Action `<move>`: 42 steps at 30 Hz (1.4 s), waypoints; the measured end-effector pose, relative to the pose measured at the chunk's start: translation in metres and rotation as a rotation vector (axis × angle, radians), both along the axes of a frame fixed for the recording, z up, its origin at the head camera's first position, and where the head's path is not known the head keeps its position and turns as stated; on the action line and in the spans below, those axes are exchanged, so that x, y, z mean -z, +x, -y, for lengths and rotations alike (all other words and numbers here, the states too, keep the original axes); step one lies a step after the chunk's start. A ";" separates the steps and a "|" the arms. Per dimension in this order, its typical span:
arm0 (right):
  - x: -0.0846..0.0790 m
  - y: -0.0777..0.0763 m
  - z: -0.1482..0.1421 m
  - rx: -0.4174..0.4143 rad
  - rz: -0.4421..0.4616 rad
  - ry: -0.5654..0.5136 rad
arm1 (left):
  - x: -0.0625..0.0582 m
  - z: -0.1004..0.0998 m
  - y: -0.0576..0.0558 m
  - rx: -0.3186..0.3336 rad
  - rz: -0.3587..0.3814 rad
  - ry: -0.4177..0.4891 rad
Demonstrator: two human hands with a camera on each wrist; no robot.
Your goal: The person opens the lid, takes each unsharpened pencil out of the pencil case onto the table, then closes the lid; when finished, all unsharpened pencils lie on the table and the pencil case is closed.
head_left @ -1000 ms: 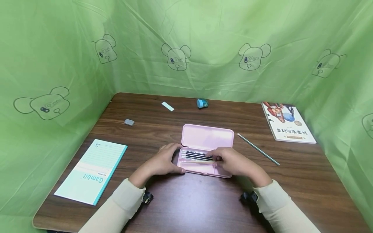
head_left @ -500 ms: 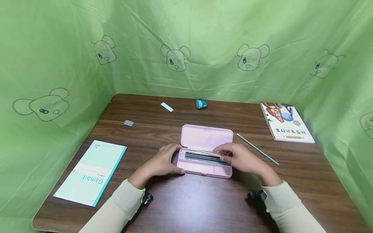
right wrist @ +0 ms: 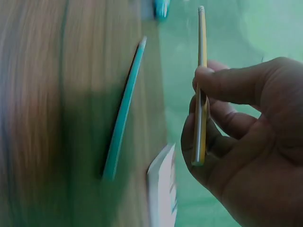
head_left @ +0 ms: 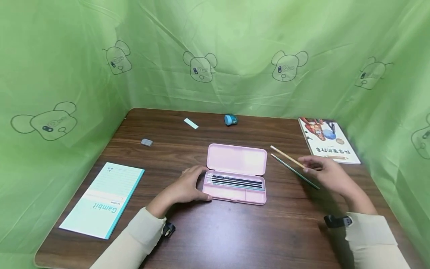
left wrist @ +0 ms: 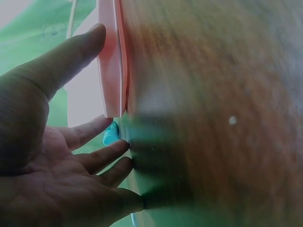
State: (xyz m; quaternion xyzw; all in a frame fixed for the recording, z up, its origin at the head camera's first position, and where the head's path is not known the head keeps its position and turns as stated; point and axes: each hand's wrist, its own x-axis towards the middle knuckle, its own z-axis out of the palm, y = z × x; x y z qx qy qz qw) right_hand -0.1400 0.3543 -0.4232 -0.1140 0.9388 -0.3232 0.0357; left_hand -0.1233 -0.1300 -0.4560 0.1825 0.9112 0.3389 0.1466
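A pink pencil case [head_left: 223, 192] lies with its lid raised, and several dark pencils [head_left: 235, 181] rest in its far compartment. At the case's left end is my left hand [head_left: 185, 186], its thumb against the near side and its index fingertip at the far corner; the fingers are fairly straight. My right hand [head_left: 330, 176] pinches a yellow pencil [head_left: 285, 155] between thumb and fingers, held above the table to the right of the case. Below it lies a green pencil [head_left: 295, 172], seen as teal in the right wrist view, apart from the hand.
A notebook [head_left: 104, 200] lies at the left and a book [head_left: 330, 140] at the back right. Farther back are a grey eraser [head_left: 146, 142], a pale strip [head_left: 191, 123] and a blue sharpener [head_left: 230, 120]. Green curtains [head_left: 242, 89] enclose the table.
My right hand has lifted the yellow pencil out of the case and carried it right, over beside the green pencil. The left hand has stayed at the case's left end.
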 end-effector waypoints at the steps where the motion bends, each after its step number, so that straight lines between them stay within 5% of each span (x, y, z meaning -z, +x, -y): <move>1: 0.005 -0.002 -0.008 0.018 0.006 0.006 | 0.000 0.000 0.000 -0.002 -0.001 -0.003; 9: 0.042 -0.010 -0.034 0.021 0.011 0.073 | 0.000 -0.005 0.002 -0.007 -0.001 -0.018; 22: 0.038 -0.015 -0.027 0.019 -0.020 0.155 | -0.002 -0.005 0.000 -0.006 -0.002 -0.028; 30: 0.004 -0.002 0.039 -0.020 -0.123 0.075 | -0.001 -0.006 0.000 -0.017 0.006 -0.035; 35: -0.009 0.005 0.095 -0.192 -0.088 0.008 | -0.006 -0.007 -0.001 -0.002 0.010 -0.067; 42: 0.000 0.005 0.149 -0.411 0.016 0.080 | -0.016 -0.011 -0.006 0.056 -0.029 -0.147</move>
